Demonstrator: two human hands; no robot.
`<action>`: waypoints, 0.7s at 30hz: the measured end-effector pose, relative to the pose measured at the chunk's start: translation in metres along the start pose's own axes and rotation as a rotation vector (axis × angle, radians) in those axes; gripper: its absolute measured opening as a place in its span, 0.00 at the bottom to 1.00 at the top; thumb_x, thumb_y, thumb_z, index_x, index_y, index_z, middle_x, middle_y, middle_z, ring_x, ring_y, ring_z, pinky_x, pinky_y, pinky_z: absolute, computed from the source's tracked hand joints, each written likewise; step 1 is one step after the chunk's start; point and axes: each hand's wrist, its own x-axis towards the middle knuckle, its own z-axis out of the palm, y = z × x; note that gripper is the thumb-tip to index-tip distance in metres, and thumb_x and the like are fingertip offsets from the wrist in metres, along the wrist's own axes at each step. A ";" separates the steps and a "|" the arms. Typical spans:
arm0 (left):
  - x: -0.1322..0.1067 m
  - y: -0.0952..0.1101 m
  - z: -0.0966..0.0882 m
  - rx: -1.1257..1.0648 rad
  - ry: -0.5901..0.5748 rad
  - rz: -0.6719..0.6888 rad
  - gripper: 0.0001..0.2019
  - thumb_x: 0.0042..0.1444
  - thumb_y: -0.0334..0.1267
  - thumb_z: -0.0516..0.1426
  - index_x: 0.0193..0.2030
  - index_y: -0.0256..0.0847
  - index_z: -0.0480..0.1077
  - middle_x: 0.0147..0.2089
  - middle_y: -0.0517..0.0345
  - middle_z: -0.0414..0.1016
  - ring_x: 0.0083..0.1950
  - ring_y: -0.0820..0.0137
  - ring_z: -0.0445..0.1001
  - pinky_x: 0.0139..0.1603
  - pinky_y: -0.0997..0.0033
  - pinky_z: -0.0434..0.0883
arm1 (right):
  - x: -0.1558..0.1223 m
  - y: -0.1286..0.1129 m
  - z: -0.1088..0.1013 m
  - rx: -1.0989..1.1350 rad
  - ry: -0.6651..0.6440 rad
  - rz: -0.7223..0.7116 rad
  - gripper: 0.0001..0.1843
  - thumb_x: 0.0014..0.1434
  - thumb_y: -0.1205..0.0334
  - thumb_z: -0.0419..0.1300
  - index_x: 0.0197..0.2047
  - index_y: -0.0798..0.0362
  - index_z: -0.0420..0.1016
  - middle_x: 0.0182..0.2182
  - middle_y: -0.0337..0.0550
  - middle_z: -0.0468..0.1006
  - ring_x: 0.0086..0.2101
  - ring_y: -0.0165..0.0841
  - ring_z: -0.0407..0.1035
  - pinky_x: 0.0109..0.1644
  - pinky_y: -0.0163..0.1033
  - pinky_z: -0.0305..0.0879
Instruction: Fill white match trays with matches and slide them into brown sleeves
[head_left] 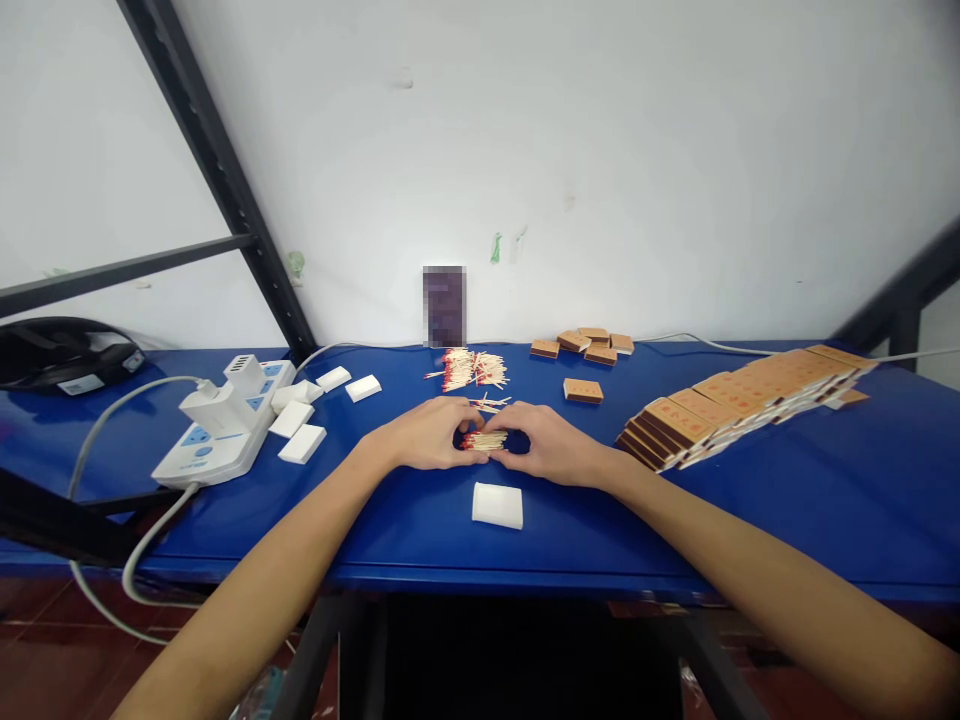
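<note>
A small bundle of matchsticks (pixel 486 439) lay on the blue table (pixel 825 500), near its front edge and about the middle of its width, red heads pointing to the person's left. Both hands closed in on it from either side. The left hand (pixel 424 435) was curled, fingers bent inward, the tips pressing against the head end of the bundle. The right hand (pixel 551 445) mirrored it, thumb and fingers cupped against the other end, so the sticks were squeezed together between the two hands. Neither hand lay flat; both rested on the tabletop at the heel.

Just in front of the hands, nearer the person, sat a white tray (pixel 497 505); I could not tell whether anything was in it. Just behind the hands lay a few stray matches (pixel 491 403), and further back, near the wall, a loose pile of matches (pixel 472 369).

To the right of that pile lay a single brown box (pixel 583 391), with a cluster of brown boxes (pixel 589 344) behind it. Well off to the right a long row of brown boxes (pixel 742 400) lay overlapping like fallen tiles. On the left were several more white trays (pixel 300 430) beside a white power strip (pixel 225 425) with a charger plugged into it.
</note>
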 end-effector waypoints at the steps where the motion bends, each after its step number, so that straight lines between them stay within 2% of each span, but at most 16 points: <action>1: 0.000 0.001 0.000 -0.009 0.000 0.003 0.17 0.54 0.51 0.57 0.38 0.38 0.70 0.35 0.56 0.70 0.36 0.67 0.68 0.38 0.69 0.63 | 0.000 0.000 0.000 -0.003 0.001 -0.005 0.13 0.57 0.59 0.60 0.46 0.50 0.75 0.43 0.42 0.79 0.44 0.36 0.71 0.52 0.43 0.63; 11: 0.000 0.004 0.001 -0.064 0.019 -0.032 0.10 0.53 0.44 0.57 0.35 0.39 0.68 0.30 0.60 0.69 0.29 0.71 0.66 0.30 0.71 0.60 | 0.000 0.001 0.003 0.007 0.008 -0.002 0.12 0.57 0.62 0.60 0.45 0.50 0.76 0.43 0.44 0.79 0.44 0.37 0.71 0.49 0.44 0.64; 21: 0.001 0.005 0.001 -0.096 0.022 -0.043 0.08 0.50 0.41 0.58 0.34 0.40 0.67 0.28 0.62 0.68 0.29 0.72 0.66 0.30 0.72 0.60 | 0.001 0.002 0.003 0.033 0.026 -0.030 0.12 0.56 0.64 0.59 0.44 0.49 0.76 0.41 0.42 0.80 0.40 0.35 0.72 0.46 0.41 0.65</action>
